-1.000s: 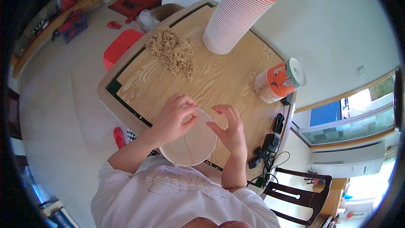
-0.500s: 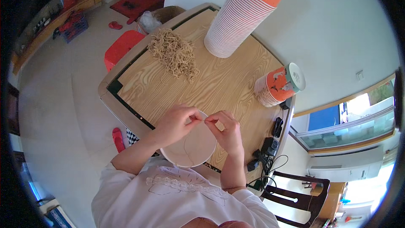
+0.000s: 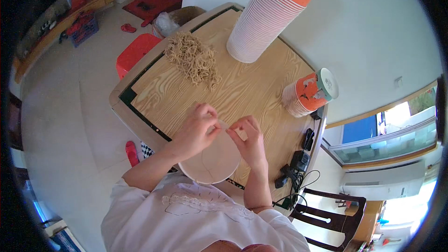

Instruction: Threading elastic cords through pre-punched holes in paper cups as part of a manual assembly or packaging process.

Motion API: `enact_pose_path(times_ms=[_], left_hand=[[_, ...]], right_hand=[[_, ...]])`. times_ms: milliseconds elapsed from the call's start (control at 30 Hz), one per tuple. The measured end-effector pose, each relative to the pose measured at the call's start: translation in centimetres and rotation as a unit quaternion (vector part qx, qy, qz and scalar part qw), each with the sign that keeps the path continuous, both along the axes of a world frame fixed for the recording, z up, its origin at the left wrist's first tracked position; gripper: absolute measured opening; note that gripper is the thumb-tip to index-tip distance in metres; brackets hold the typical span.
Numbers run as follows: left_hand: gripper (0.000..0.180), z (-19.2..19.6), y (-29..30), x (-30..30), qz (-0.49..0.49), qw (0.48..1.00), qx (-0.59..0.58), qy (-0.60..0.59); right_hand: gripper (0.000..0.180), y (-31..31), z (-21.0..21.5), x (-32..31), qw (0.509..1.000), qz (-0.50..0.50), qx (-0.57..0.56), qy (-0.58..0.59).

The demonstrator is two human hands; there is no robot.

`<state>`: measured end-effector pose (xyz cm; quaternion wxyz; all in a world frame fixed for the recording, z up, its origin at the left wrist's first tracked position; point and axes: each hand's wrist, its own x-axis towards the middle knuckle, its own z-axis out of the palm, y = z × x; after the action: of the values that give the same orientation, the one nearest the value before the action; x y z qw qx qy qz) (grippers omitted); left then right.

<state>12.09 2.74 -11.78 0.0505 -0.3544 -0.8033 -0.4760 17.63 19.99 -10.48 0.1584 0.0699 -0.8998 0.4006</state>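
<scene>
A white paper cup (image 3: 212, 161), seen from above with its mouth open, sits at the near edge of the wooden table (image 3: 252, 88). My left hand (image 3: 196, 128) and my right hand (image 3: 248, 140) meet over its far rim, fingertips pinched on the rim and close together. I cannot tell what the thin pale strip between the fingertips is. A heap of tan noodle-like strands (image 3: 192, 58) lies farther back on the table.
A tall stack of orange-and-white paper cups (image 3: 268, 18) stands at the far side; a shorter stack (image 3: 308, 94) lies tilted at the right edge. Black plugs and cables (image 3: 296, 163) hang off the right corner. A red stool (image 3: 135, 56) stands left, a dark chair (image 3: 331, 214) lower right.
My right hand's fingers, spread a second ago, have closed and moved left to the cup's far rim. My left hand has shifted slightly toward it, so the fingertips nearly meet.
</scene>
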Motion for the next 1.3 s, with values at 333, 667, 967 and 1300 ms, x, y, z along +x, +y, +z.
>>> enact_pose_path(times_ms=[333, 667, 967, 1300], left_hand=[[0.012, -1.7, 0.8, -0.8, 0.027, 0.994, -0.086, 0.07], [0.017, -1.3, 0.7, -0.7, 0.01, 0.989, -0.139, 0.057], [0.015, -1.3, 1.3, -0.6, 0.011, 0.987, -0.152, 0.046], [0.011, -1.2, 1.4, -0.8, 0.009, 0.988, -0.145, 0.042]], right_hand=[[0.01, 0.1, -4.7, 0.2, 0.979, -0.031, -0.185, -0.082], [0.011, 0.1, -4.9, 0.1, 0.973, -0.023, -0.211, -0.093], [0.01, 0.4, -5.1, 0.1, 0.974, -0.024, -0.207, -0.091], [0.022, 1.7, -5.5, -0.3, 0.867, -0.012, -0.458, -0.193]])
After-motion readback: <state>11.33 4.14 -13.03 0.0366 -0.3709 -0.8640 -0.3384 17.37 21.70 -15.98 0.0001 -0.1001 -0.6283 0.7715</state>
